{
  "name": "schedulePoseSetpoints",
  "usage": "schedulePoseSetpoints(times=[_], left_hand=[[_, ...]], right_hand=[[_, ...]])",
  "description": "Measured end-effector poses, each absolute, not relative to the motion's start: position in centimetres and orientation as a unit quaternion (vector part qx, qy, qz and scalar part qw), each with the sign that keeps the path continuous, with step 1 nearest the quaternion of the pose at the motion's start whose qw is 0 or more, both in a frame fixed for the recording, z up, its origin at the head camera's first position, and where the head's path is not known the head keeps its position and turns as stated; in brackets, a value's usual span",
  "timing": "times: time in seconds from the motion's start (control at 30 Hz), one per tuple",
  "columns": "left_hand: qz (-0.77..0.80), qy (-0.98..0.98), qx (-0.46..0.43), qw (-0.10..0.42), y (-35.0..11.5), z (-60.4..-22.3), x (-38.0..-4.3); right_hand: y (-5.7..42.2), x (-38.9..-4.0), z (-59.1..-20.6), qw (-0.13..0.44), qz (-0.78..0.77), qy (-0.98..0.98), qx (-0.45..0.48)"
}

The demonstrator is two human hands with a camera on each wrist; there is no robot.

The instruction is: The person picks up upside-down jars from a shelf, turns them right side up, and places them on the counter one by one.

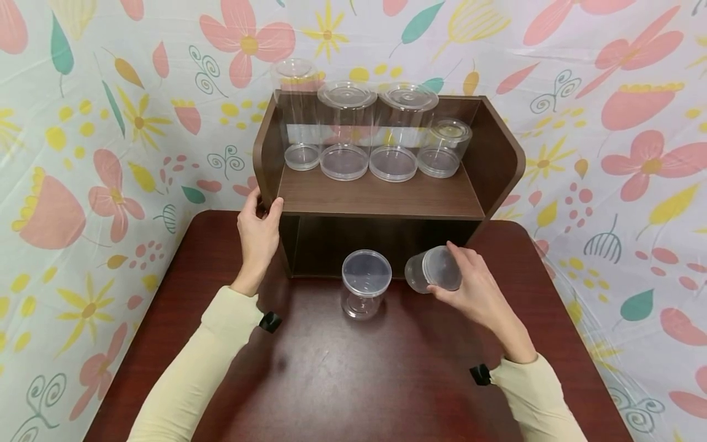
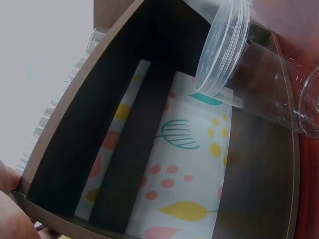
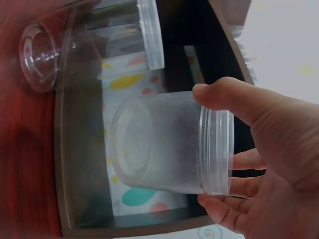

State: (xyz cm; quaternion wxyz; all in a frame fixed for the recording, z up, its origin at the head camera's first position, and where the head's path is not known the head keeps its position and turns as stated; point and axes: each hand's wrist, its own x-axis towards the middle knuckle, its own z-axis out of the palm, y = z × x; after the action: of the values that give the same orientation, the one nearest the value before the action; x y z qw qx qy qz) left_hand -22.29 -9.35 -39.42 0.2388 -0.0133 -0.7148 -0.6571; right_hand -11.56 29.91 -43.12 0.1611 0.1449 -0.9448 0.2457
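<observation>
My left hand grips the left side panel of a dark brown two-tier shelf, thumb in front and fingers at its outer side. In the left wrist view only part of that hand shows at the lower left. With my right hand I hold a small clear plastic jar by its lidded end, tilted, in front of the lower compartment. The right wrist view shows thumb and fingers around the ribbed lid. A second lidded clear jar stands upright on the table, left of the held one.
On the upper tier stand a tall narrow jar, two wide jars and a short jar, all clear. The shelf sits at the back of a reddish-brown table. A floral sheet hangs behind and at both sides.
</observation>
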Motion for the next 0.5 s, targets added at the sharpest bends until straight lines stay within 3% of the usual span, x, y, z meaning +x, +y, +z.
schedulePoseSetpoints(times=[0.5], left_hand=[[-0.648, -0.723, -0.02, 0.24, -9.5, -39.5, -22.2]], right_hand=[[27.5, -12.5, -46.2, 0.089, 0.205, -0.963, 0.152]])
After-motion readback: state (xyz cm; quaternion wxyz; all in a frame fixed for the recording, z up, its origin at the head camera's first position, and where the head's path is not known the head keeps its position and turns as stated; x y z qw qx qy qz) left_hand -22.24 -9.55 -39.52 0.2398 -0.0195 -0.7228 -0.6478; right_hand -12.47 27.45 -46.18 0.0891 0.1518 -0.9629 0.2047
